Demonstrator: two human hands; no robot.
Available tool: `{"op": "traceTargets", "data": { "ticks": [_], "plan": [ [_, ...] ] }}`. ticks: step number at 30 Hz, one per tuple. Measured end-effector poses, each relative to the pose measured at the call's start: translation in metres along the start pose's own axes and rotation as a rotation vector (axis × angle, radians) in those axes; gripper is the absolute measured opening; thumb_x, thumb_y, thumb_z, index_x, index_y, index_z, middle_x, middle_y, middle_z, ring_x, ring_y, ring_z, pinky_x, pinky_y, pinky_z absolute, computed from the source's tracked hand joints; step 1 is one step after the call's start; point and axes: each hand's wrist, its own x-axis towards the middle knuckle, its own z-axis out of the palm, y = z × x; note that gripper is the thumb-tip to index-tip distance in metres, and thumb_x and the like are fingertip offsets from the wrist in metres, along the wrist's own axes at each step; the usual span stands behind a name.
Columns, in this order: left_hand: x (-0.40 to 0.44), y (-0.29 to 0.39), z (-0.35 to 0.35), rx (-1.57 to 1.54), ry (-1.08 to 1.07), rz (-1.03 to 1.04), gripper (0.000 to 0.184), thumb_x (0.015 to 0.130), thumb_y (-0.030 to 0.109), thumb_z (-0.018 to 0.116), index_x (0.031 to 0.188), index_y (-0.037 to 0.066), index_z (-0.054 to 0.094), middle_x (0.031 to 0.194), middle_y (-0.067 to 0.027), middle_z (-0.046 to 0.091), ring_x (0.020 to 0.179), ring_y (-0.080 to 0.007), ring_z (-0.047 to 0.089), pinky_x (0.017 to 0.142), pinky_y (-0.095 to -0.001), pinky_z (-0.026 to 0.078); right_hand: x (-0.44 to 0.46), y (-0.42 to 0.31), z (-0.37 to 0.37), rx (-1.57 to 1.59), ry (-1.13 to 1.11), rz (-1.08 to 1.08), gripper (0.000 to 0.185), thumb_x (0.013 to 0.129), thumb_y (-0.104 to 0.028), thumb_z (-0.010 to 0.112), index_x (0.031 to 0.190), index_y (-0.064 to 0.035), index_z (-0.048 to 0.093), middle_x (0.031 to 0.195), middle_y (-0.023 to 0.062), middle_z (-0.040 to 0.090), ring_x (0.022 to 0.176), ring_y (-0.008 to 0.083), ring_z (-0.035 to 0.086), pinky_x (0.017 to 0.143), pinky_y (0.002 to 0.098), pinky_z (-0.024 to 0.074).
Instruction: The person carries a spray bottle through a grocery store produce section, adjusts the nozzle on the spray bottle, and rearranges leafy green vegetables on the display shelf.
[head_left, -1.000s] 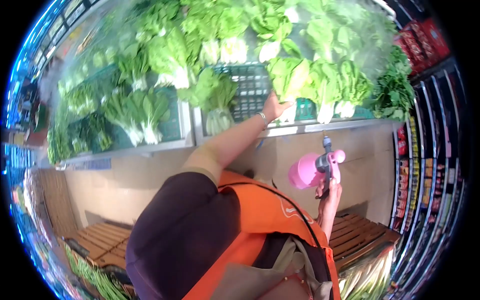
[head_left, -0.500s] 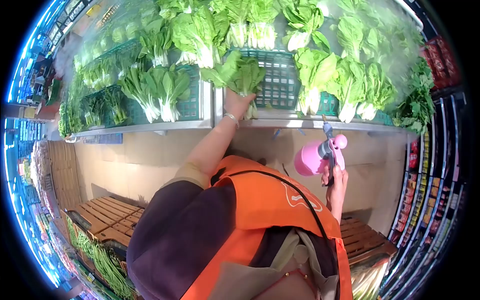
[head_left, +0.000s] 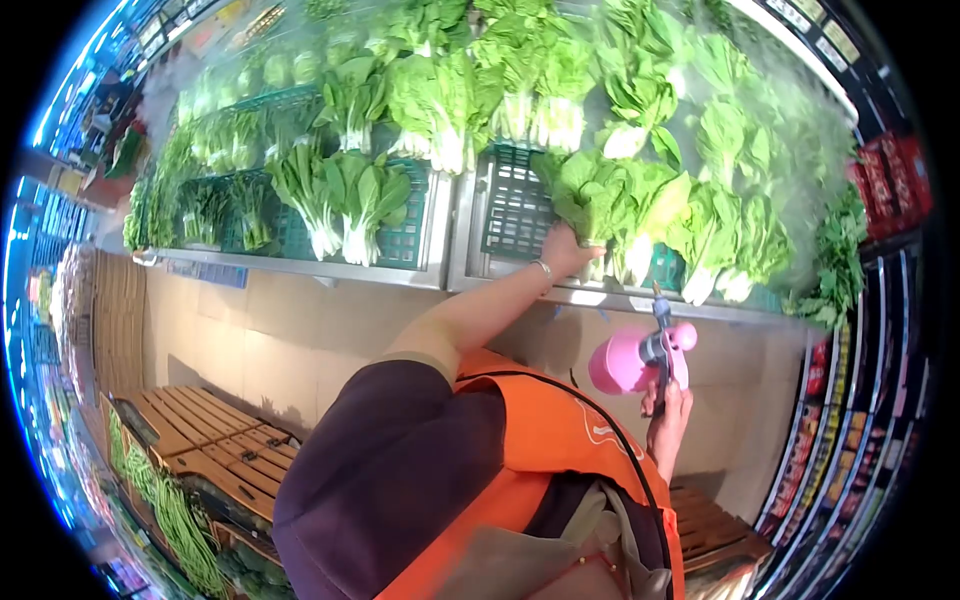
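Observation:
My left hand (head_left: 568, 252) is closed around the stems of a bunch of leafy greens (head_left: 585, 190). The bunch is at the front of the display, against other greens with pale stalks (head_left: 640, 250) on its right. Part of its base is hidden by my fingers. In my right hand (head_left: 670, 415) is a pink spray bottle (head_left: 622, 362), held by its dark grip in front of the display. Its nozzle (head_left: 658, 295) points up toward the shelf's metal edge. A green plastic crate (head_left: 515, 215) shows bare grid just left of my left hand.
Bok choy (head_left: 365, 205) and more greens fill the sloped display, with mist over both sides. A metal rim (head_left: 400, 277) runs along its front. Brown slatted stands (head_left: 215, 430) are behind me on both sides, and packaged goods (head_left: 835, 440) line shelves at right.
My left hand has carried the bunch rightward across the crate, up against the neighbouring greens. The view has shifted slightly. My right hand still holds the spray bottle.

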Motion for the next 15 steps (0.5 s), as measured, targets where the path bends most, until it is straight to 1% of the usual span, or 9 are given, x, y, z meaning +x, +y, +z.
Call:
{"op": "traceTargets", "data": {
  "ticks": [1, 2, 4, 5, 6, 8, 11, 14, 15],
  "plan": [
    [0.002, -0.006, -0.001, 0.104, -0.045, -0.009, 0.049, 0.063, 0.026, 0.079, 0.102, 0.002, 0.059, 0.105, -0.0182, 0.059, 0.106, -0.0363, 0.051, 0.091, -0.0441, 0.041, -0.004, 0.0, 0.002, 0.034, 0.113, 0.004, 0.041, 0.087, -0.038, 0.059, 0.088, 0.002, 0.05, 0.069, 0.0071, 0.053, 0.053, 0.0108, 0.044, 0.05, 0.0257, 0.036],
    [0.005, -0.017, -0.009, 0.147, 0.013, 0.074, 0.049, 0.065, 0.025, 0.078, 0.104, 0.003, 0.058, 0.104, -0.0181, 0.058, 0.106, -0.0361, 0.05, 0.09, -0.0442, 0.041, -0.005, -0.001, -0.002, 0.044, 0.047, 0.001, 0.04, 0.088, -0.037, 0.059, 0.088, 0.0017, 0.049, 0.071, 0.008, 0.053, 0.053, 0.0112, 0.044, 0.05, 0.0263, 0.0366],
    [0.005, -0.002, -0.079, 0.238, 0.12, 0.246, 0.048, 0.068, 0.024, 0.076, 0.106, 0.003, 0.056, 0.102, -0.0177, 0.057, 0.105, -0.0358, 0.049, 0.09, -0.0444, 0.039, -0.002, -0.003, -0.012, 0.07, -0.076, -0.003, 0.039, 0.088, -0.036, 0.059, 0.088, 0.0013, 0.048, 0.074, 0.0097, 0.054, 0.054, 0.0122, 0.044, 0.051, 0.0274, 0.0378],
    [0.017, -0.009, -0.107, 0.275, 0.363, 0.347, 0.046, 0.069, 0.022, 0.074, 0.107, 0.003, 0.055, 0.1, -0.0168, 0.056, 0.097, -0.0343, 0.05, 0.085, -0.0447, 0.04, -0.004, -0.001, -0.011, 0.064, -0.026, -0.001, 0.039, 0.087, -0.037, 0.06, 0.087, 0.0008, 0.048, 0.072, 0.0092, 0.054, 0.054, 0.0121, 0.044, 0.05, 0.0275, 0.0379],
    [0.033, -0.01, -0.131, 0.259, 0.558, 0.214, 0.049, 0.07, 0.023, 0.074, 0.108, 0.001, 0.053, 0.1, -0.0175, 0.055, 0.097, -0.0343, 0.05, 0.087, -0.0455, 0.039, -0.004, 0.002, -0.011, 0.051, -0.017, 0.001, 0.039, 0.087, -0.037, 0.06, 0.087, 0.0009, 0.049, 0.072, 0.0089, 0.054, 0.053, 0.0119, 0.045, 0.05, 0.0275, 0.0377],
    [0.069, -0.019, -0.178, 0.485, 0.825, 0.051, 0.063, 0.067, 0.033, 0.079, 0.11, -0.003, 0.051, 0.103, -0.0196, 0.056, 0.101, -0.0326, 0.051, 0.09, -0.0421, 0.041, -0.004, 0.005, -0.014, 0.013, -0.002, 0.011, 0.039, 0.087, -0.037, 0.059, 0.087, 0.0009, 0.049, 0.071, 0.0082, 0.053, 0.053, 0.0117, 0.045, 0.049, 0.0274, 0.0374],
    [0.115, -0.052, -0.195, 0.396, 0.601, -0.284, 0.081, 0.061, 0.037, 0.082, 0.119, -0.003, 0.043, 0.112, -0.023, 0.053, 0.109, -0.0363, 0.049, 0.094, -0.0443, 0.04, -0.001, 0.005, -0.015, -0.027, -0.05, 0.042, 0.039, 0.087, -0.037, 0.059, 0.086, 0.0015, 0.051, 0.07, 0.0066, 0.053, 0.051, 0.0108, 0.044, 0.047, 0.0264, 0.0367],
    [0.13, -0.055, -0.192, 0.412, 0.461, -0.399, 0.093, 0.057, 0.041, 0.084, 0.125, -0.005, 0.04, 0.121, -0.0258, 0.05, 0.115, -0.0376, 0.047, 0.098, -0.0422, 0.039, -0.001, 0.006, -0.014, -0.009, -0.045, 0.045, 0.04, 0.088, -0.037, 0.059, 0.086, 0.0022, 0.052, 0.07, 0.0065, 0.053, 0.05, 0.0107, 0.044, 0.047, 0.0261, 0.0369],
    [0.132, -0.057, -0.193, 0.354, 0.462, -0.436, 0.088, 0.06, 0.038, 0.082, 0.126, -0.005, 0.04, 0.121, -0.0256, 0.051, 0.115, -0.0371, 0.048, 0.098, -0.0413, 0.039, -0.001, 0.006, -0.012, 0.004, -0.035, 0.043, 0.04, 0.088, -0.037, 0.059, 0.086, 0.0025, 0.052, 0.069, 0.0066, 0.053, 0.05, 0.0107, 0.044, 0.047, 0.026, 0.037]
  ]
}}
